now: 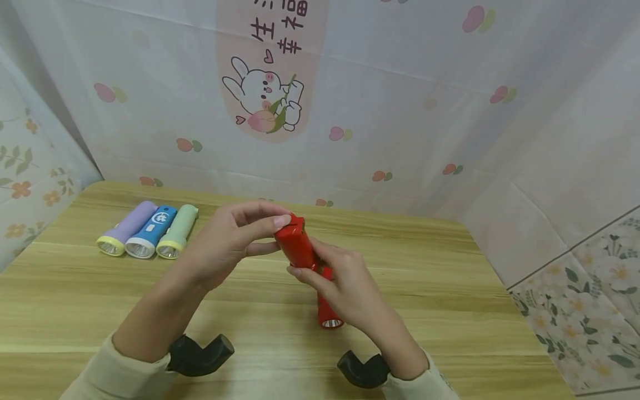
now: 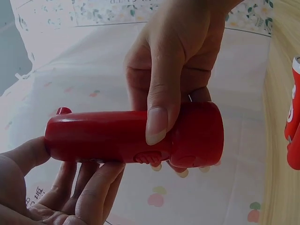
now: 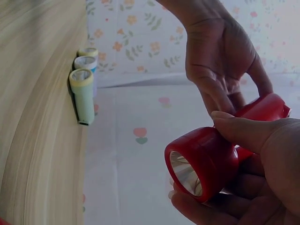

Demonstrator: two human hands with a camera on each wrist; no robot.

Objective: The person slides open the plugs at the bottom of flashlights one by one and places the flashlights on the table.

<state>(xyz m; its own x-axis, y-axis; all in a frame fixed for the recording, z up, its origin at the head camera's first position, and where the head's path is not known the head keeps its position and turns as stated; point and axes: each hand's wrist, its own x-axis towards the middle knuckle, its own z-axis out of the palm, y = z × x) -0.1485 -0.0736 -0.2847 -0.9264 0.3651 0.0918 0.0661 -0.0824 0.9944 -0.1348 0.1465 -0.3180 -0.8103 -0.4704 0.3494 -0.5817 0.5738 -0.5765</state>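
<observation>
A red flashlight (image 1: 295,244) is held up above the table between both hands. My right hand (image 1: 345,278) grips it near the lens head, thumb on one side and fingers behind, as the left wrist view shows. Thumb and fingers of my left hand (image 1: 225,239) hold its tail end. In the right wrist view the flashlight's head (image 3: 206,164) shows its clear lens and silver reflector. A second red flashlight (image 1: 330,305) lies on the table below, partly hidden by the right hand and the held flashlight.
At the table's back left, purple (image 1: 132,225), blue (image 1: 156,228) and green (image 1: 179,228) flashlights lie side by side, lenses toward me. A patterned curtain (image 1: 400,111) hangs behind the wooden table (image 1: 425,311). Black curved pieces (image 1: 202,355) sit at both wrists.
</observation>
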